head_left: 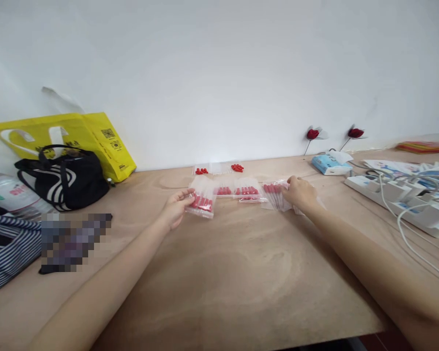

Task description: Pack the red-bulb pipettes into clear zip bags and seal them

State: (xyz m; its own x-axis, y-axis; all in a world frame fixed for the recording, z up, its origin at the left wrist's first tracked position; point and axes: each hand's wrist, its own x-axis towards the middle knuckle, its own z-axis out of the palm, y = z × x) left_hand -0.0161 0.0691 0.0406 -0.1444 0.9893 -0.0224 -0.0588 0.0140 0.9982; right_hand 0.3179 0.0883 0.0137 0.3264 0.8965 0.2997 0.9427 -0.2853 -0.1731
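Observation:
My left hand (pixel 176 208) pinches the edge of a clear plastic bag (pixel 204 205) with several small red cylindrical pieces in it. Over on the right, my right hand (pixel 300 193) has its fingers closed at the edge of another clear bag (pixel 274 189), also with red pieces; its fingertips are partly hidden. Between my hands, similar filled bags (pixel 246 190) lie in a row on the wooden table (pixel 219 273). Behind them, against the wall, two small clusters of red pieces (pixel 202 171) rest on clear plastic.
At the left stand a yellow bag (pixel 113 151), a black bag (pixel 80 183) and a striped cloth item (pixel 10 248). To the right are a blue tissue pack (pixel 329 164), white power strips (pixel 398 200) with tangled cables, and papers. Two red fabric roses (pixel 312 134) lean by the wall.

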